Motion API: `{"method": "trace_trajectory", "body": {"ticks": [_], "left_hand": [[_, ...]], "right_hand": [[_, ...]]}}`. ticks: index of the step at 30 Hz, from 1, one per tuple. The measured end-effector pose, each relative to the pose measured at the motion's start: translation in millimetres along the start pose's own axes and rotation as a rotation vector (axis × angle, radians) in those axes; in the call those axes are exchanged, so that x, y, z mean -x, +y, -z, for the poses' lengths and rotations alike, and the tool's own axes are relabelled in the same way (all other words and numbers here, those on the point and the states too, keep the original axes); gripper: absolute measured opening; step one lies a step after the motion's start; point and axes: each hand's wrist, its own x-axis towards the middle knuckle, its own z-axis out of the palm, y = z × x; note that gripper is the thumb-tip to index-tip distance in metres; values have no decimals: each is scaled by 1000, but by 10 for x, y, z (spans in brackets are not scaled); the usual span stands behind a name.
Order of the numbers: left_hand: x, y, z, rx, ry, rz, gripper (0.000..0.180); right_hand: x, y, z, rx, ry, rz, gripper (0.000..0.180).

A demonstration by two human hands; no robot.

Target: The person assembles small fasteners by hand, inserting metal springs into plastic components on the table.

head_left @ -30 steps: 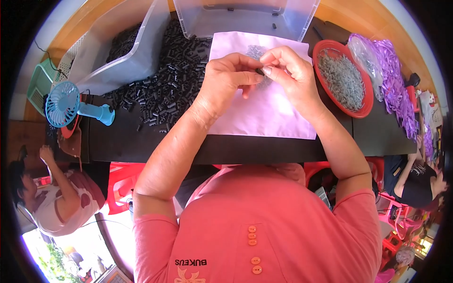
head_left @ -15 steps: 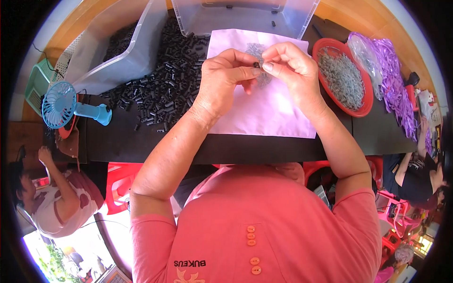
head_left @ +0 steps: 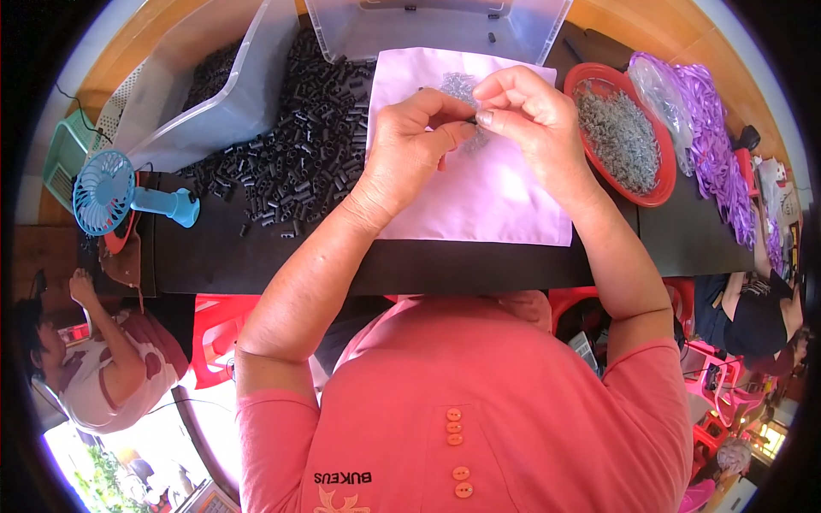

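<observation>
Above a pink cloth [head_left: 505, 205], my two hands meet fingertip to fingertip. My left hand [head_left: 416, 141] pinches a small black plastic piece [head_left: 471, 120], mostly hidden by the fingers. Thumb and forefinger of my right hand [head_left: 532, 115] are pressed together beside it; anything between them is too small to make out. Behind the fingers, a little heap of small silver-grey parts [head_left: 459, 84] lies on the cloth. To the left spreads a large pile of short black tubular pieces [head_left: 299, 162]. A red oval basket [head_left: 665, 175] on the right holds many silver-grey parts [head_left: 620, 141].
One translucent bin [head_left: 248, 94] with black pieces stands at the far left, another [head_left: 428, 38] at the back. A blue fan [head_left: 104, 192] sits left. Purple strips [head_left: 714, 145] and a clear bag [head_left: 663, 103] lie beyond the basket. Other people sit at both sides.
The black piece between my fingertips shows less now. My right hand has shifted slightly down over it, and the left fingers have curled a little. The whole view has moved slightly.
</observation>
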Motion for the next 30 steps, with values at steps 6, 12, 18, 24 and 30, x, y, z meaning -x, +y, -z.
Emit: {"method": "trace_trajectory", "body": {"ticks": [6, 12, 18, 24, 30], "left_hand": [[-10, 16, 8, -56, -11, 22, 13], [-38, 28, 70, 187, -38, 124, 15], [-97, 40, 191, 365, -33, 135, 17], [-223, 109, 528, 431, 189, -102, 15], [-233, 98, 582, 525, 256, -116, 16]], "right_hand": [[-4, 19, -24, -57, -11, -25, 14], [8, 48, -10, 250, 31, 234, 11], [-9, 38, -54, 330, 48, 369, 14], [-52, 190, 28, 684, -39, 374, 12], [-63, 153, -59, 816, -27, 455, 10]]}}
